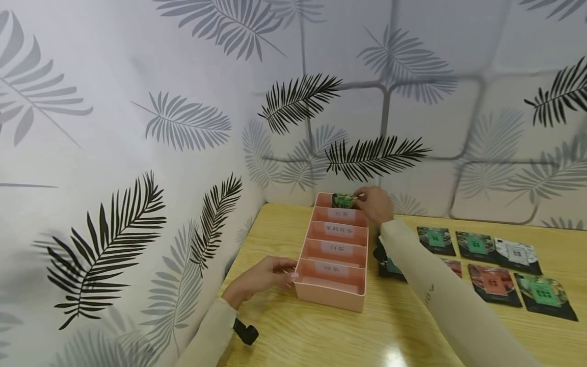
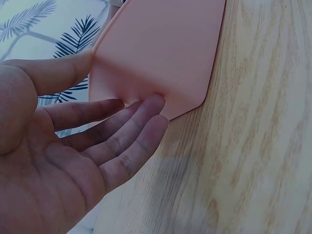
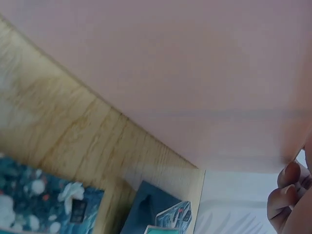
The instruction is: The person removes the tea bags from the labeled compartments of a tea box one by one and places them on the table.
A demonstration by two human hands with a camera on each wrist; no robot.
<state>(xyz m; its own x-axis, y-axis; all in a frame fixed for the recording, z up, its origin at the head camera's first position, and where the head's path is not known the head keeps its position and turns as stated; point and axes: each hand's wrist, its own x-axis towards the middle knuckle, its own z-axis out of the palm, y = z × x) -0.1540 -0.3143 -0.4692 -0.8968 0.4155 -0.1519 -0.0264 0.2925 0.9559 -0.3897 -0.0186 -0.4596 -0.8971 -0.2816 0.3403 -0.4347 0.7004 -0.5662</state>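
Observation:
A long pink divided box [image 1: 330, 298] stands on the table, its several compartments marked with white labels. At its near left corner my left hand [image 1: 257, 279] holds the wall, thumb at the rim and fingertips against the outside. In the left wrist view those fingers [image 2: 131, 141] are gently bent on the pink surface. My right hand [image 1: 378, 206] pinches a small green-and-dark packet [image 1: 341, 201] by its right end, at the farthest compartment. The packet's lower part is hidden by the divider. In the right wrist view only some fingertips [image 3: 287, 197] show, by the box wall.
Flat dark packets with green [image 1: 477, 244], white [image 1: 518, 255] and red [image 1: 492, 284] labels lie in rows on the right of the wooden table [image 1: 302, 331]. More packets [image 1: 390, 267] lie beside the box, partly under my right forearm. A leaf-patterned wall covering [image 1: 339, 56] rises behind and left.

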